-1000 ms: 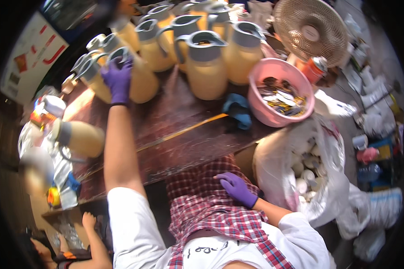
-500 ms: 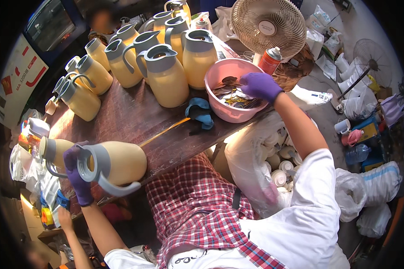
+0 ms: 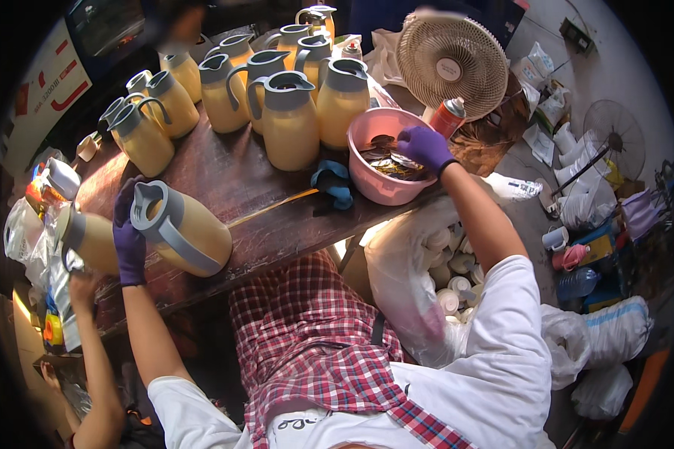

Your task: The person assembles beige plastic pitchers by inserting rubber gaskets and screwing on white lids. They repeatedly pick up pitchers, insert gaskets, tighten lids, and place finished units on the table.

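Note:
At the table's left front, my left hand point(image 3: 129, 243), in a purple glove, grips the grey-collared rim of a pale yellow jug point(image 3: 196, 232). The jug leans a little, its grey handle toward me. My right hand point(image 3: 427, 147), also gloved in purple, is in a pink basin point(image 3: 386, 193) with its fingers bent down on loose flat pieces point(image 3: 386, 153), some brown, some silvery. Its fingertips are partly hidden, so I cannot make out what they pinch. Beside my left hand, another person's bare hand point(image 3: 82, 288) touches a second yellow jug point(image 3: 96, 241).
Several similar jugs point(image 3: 290, 131) stand along the table's point(image 3: 225, 176) far side. A blue cloth-like thing point(image 3: 332, 183) lies beside the basin. Behind it are a red spray can point(image 3: 448, 117) and a fan point(image 3: 449, 63). Below the edge hangs a clear bag point(image 3: 397, 277) of white parts.
The jug in my left hand has turned more upright, its bottom lowered toward the table. The other person's hand has come up to the second jug. My right hand stays in the basin.

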Action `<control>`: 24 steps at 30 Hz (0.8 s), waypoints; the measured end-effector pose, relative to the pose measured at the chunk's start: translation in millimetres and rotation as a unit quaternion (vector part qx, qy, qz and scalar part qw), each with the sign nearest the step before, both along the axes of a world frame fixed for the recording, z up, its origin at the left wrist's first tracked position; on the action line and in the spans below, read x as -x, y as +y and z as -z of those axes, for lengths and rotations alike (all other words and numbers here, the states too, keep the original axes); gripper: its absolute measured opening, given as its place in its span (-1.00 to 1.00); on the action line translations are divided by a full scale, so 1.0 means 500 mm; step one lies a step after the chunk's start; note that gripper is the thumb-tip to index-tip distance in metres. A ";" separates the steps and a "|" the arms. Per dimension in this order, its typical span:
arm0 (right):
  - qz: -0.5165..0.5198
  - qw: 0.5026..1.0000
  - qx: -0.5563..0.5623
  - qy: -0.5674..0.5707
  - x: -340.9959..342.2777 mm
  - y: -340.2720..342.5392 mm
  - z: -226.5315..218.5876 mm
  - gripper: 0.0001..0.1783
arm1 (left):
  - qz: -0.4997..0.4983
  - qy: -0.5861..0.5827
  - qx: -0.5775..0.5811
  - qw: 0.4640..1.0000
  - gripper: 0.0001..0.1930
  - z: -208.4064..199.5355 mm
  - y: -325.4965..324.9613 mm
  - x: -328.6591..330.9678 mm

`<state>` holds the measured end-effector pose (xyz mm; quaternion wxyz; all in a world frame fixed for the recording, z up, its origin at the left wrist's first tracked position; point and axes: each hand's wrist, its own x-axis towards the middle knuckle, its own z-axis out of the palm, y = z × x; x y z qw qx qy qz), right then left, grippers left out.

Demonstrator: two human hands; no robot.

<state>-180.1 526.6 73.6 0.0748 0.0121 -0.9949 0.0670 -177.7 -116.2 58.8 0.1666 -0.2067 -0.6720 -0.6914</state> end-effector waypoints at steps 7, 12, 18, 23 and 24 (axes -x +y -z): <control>0.066 0.991 -0.113 0.007 0.014 -0.031 -0.002 -0.68 | -0.154 0.004 -0.079 0.985 -0.64 0.092 0.013 -0.255; 0.046 0.999 0.019 0.016 0.006 0.022 -0.029 -0.63 | -0.078 -0.172 0.022 0.982 -0.71 0.130 0.152 -0.428; 0.003 0.928 0.367 0.069 0.017 0.055 -0.030 -0.68 | 0.091 -0.200 0.106 0.970 -0.70 0.141 0.277 -0.408; 0.034 0.952 0.305 0.014 0.004 0.101 -0.017 -0.73 | 0.173 -0.099 0.180 0.963 -0.69 0.105 0.350 -0.365; 0.025 0.931 0.365 0.008 0.002 0.084 -0.030 -0.73 | 0.177 -0.065 0.210 0.959 -0.69 0.105 0.355 -0.359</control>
